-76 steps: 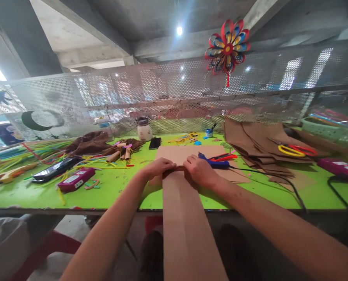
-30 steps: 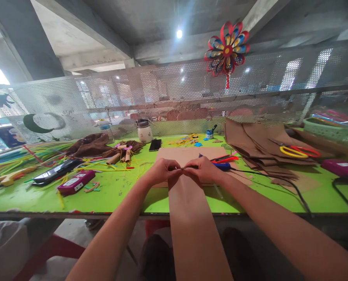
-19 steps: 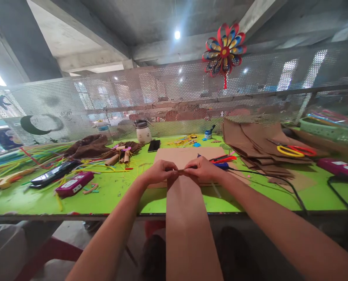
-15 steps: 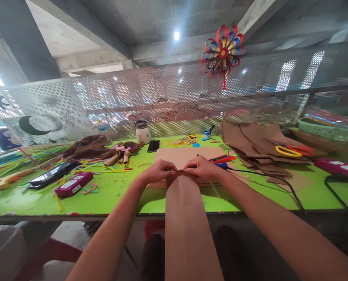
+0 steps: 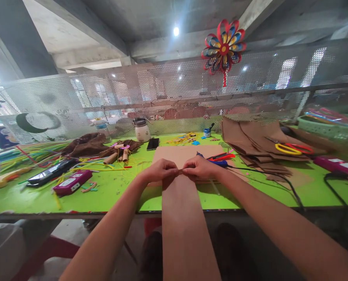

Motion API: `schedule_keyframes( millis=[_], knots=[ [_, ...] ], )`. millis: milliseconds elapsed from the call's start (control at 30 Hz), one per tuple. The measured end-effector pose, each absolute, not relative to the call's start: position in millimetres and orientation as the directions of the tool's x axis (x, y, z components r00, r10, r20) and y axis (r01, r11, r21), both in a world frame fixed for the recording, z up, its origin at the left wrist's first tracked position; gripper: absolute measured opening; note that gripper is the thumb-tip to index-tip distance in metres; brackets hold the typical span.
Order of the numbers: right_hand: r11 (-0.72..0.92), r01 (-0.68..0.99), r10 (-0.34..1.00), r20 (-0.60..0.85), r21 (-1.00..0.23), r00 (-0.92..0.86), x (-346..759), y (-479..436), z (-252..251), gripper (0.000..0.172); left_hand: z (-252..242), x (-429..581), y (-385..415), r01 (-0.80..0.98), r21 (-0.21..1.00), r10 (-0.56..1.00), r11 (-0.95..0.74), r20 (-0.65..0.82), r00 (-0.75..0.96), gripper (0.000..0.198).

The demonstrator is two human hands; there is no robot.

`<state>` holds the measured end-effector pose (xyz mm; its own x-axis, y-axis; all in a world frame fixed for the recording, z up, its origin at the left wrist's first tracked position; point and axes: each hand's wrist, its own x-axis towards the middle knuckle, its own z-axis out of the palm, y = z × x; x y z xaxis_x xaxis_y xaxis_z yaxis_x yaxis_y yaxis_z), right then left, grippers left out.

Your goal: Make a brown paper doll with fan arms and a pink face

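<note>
A long strip of brown paper (image 5: pixel 185 218) runs from the table down toward my lap. Its far end is gathered into a small fold or roll, pinched from both sides. My left hand (image 5: pixel 161 170) grips that end from the left, thumb and fingers closed. From the right, my right hand (image 5: pixel 199 168) pinches the same end, the fingertips of both hands nearly meeting. Beneath the hands lies a tan board (image 5: pixel 188 153) on the green table (image 5: pixel 115 199). Just beyond my right hand is a blue glue gun (image 5: pixel 219 163) with a black cord, beside red-handled pliers (image 5: pixel 225 156).
Brown paper sheets (image 5: pixel 250 142) are piled at the right, with yellow-and-red scissors (image 5: pixel 291 149) on top. To the left are a purple box (image 5: pixel 73 182), a black device (image 5: pixel 52 173) and rolled paper pieces (image 5: pixel 118 154). A phone (image 5: pixel 153 144) and a jar (image 5: pixel 142 129) stand behind.
Both hands stay pinched on the paper's far end, with only slight finger movement. The strip's near part has shifted a little to the left, and the view has tilted slightly.
</note>
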<state>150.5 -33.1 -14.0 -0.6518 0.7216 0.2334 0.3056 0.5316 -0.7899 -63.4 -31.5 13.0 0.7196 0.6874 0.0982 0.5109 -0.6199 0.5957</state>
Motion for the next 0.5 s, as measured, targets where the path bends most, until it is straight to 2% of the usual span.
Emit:
schedule_keyframes(
  millis=[233,400,500],
  knots=[
    [0.427,0.261,0.718,0.148,-0.866,-0.680,161.0,-35.3,-2.1,0.024,19.2,-64.7,-34.5,0.495,0.576,0.665,-0.651,0.117,0.738,0.030],
    [0.247,0.162,0.691,0.057,-0.955,-0.720,164.6,-30.1,-5.5,0.031,20.7,-73.8,-29.9,0.537,0.582,0.680,-0.611,0.039,0.732,0.034],
    [0.215,0.128,0.671,0.051,-0.968,-0.739,166.3,-24.8,-10.1,0.033,21.8,-78.0,-28.7,0.581,0.591,0.718,-0.559,-0.005,0.696,0.037]
  ],
)
